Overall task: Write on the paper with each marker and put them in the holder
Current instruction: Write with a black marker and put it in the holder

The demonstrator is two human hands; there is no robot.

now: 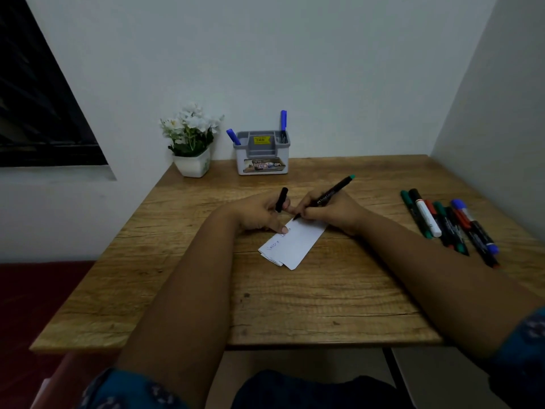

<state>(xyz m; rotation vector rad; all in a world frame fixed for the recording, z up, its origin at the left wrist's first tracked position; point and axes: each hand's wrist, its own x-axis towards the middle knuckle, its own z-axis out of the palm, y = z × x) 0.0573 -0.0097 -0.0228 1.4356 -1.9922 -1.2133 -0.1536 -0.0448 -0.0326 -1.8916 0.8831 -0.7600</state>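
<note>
Beyond both hands the wooden table point(182, 278) runs bare up to the grey holder point(262, 156), which stands against the back wall with two blue markers point(283, 121) upright in it; a white pot of flowers point(192, 140) sits just beside the holder, further out past the left hand. To the outside of the right hand, near the table's right edge and the side wall, a loose row of markers point(448, 222) lies flat, well apart from the fingers. Behind the forearms the tabletop stays open to its near edge.

The paper point(298, 246), a small folded white slip with faint writing, lies between and just under the hands. The left hand point(259, 212) presses a fingertip on the slip's far corner and pinches a black cap point(281, 199) upright. The right hand point(330, 209) grips a green-ended marker point(326, 196), tip touching the slip's far end, barrel tilted away toward the wall.
</note>
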